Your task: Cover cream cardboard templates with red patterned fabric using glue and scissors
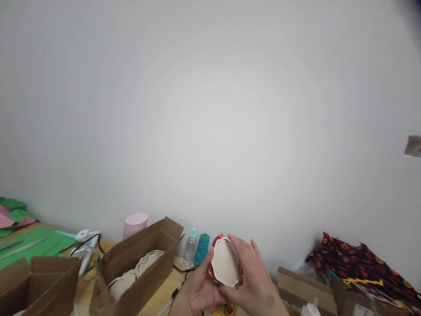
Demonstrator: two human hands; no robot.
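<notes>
Low in the middle of the view I hold a cream scalloped-edge piece [225, 263], its flat pale face turned toward me. Dark red patterned fabric shows around its left and top edges. My left hand [200, 287] cups it from below and the left, thumb along the edge. Around the right side curls my right hand [251, 278], thumb at the bottom edge and fingers near the top. Both hands are closed on the piece. What lies behind it is hidden.
To the left, a cardboard box [141, 281] holds cream cut-out pieces, near another open box [52, 285]. Behind stand a spray bottle [190, 249], a teal thread spool [201, 250] and a pink container [135, 224]. Dark printed fabric [358, 263] lies at right.
</notes>
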